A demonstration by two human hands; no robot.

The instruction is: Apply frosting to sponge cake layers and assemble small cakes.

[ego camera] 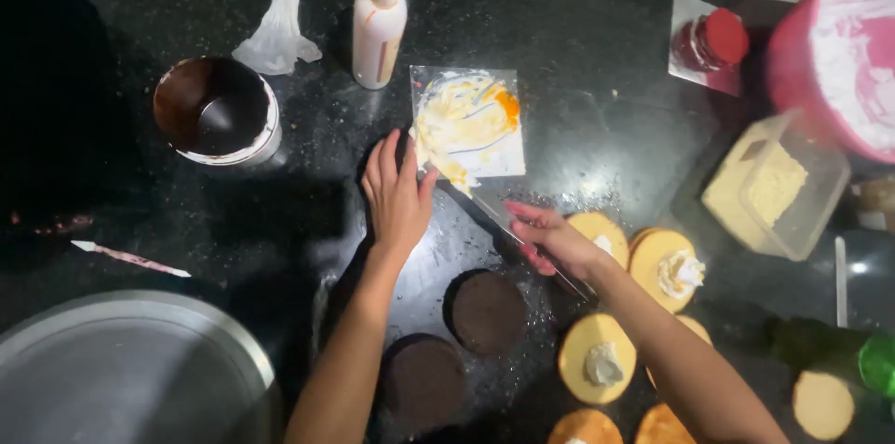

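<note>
Left hand [399,200] flat, fingers spread, grip open, pressing the lower left corner of a small square white board smeared with yellow and orange cream [471,127], set near the middle of the dark speckled stone surface [597,127]. Right hand [552,241] with grip closed around the handle of a long flat metal spatula [485,206], blade tip touching the board's lower edge. Just below the hands, two round dark chocolate cake layers [487,312]. Toward the surface's right edge, round yellow sponge discs topped with white cream [664,262] and a clear plastic box of pale crumbs [774,187]. Toward the far edge, a white squeeze bottle with orange cap [378,26] and a metal bowl of dark chocolate [216,110].
</note>
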